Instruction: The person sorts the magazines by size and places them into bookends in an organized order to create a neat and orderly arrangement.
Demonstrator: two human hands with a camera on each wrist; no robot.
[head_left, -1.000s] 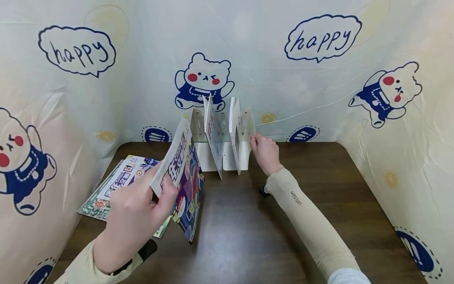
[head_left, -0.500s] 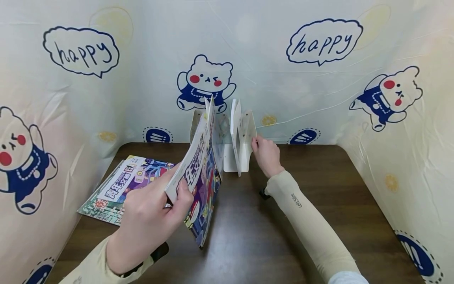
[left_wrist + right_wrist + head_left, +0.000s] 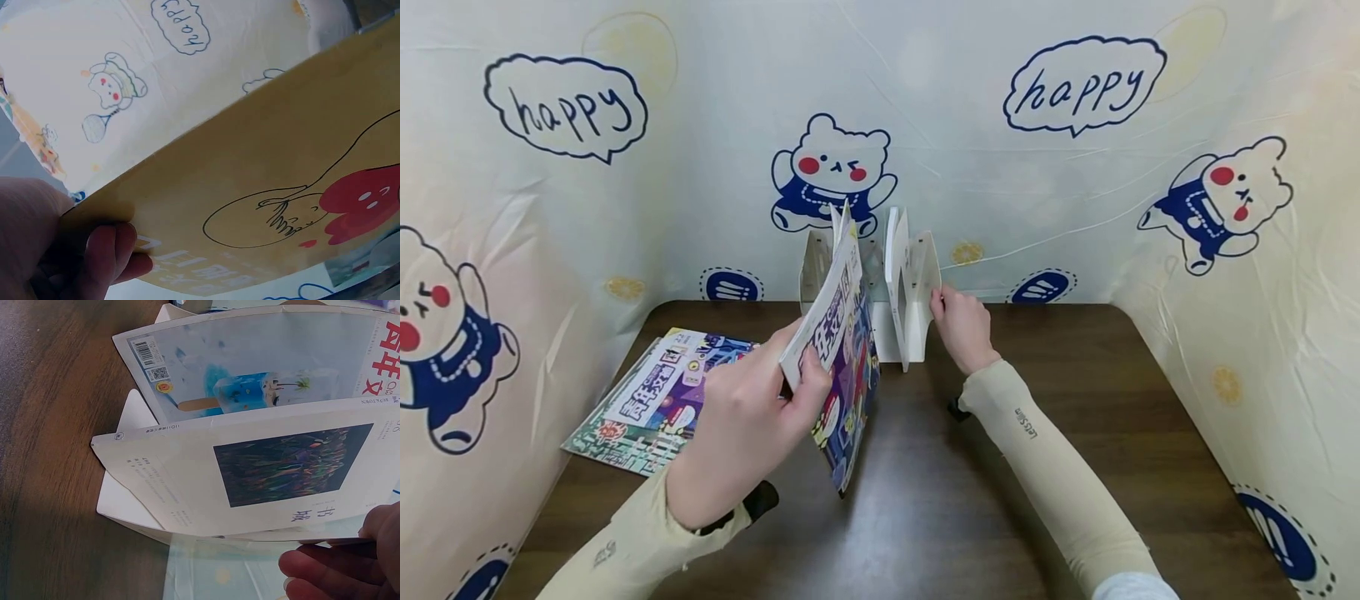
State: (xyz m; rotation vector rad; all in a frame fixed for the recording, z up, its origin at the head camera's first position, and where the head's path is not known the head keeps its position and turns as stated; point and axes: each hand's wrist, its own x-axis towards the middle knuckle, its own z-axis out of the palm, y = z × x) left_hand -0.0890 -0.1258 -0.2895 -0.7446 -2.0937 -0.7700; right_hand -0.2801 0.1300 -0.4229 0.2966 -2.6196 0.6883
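Note:
A magazine with a purple and blue cover is pinched in my left hand, thumb on the cover. In the left wrist view its yellow-brown back carries a red heart-like drawing. The magazine stands tilted before the left part of a white rack, hiding much of that part. My right hand grips the rack's right side panel. Two magazines stand in the rack: a white one with a dark picture, and one with a blue ice-pop picture.
Several magazines lie overlapping on the left of the dark wooden table. A pale curtain printed with bears surrounds the table at the back and sides, close behind the rack.
My left hand has carried the magazine rightward, up to the rack's left part, covering more of it. The right hand has kept its place on the side panel.

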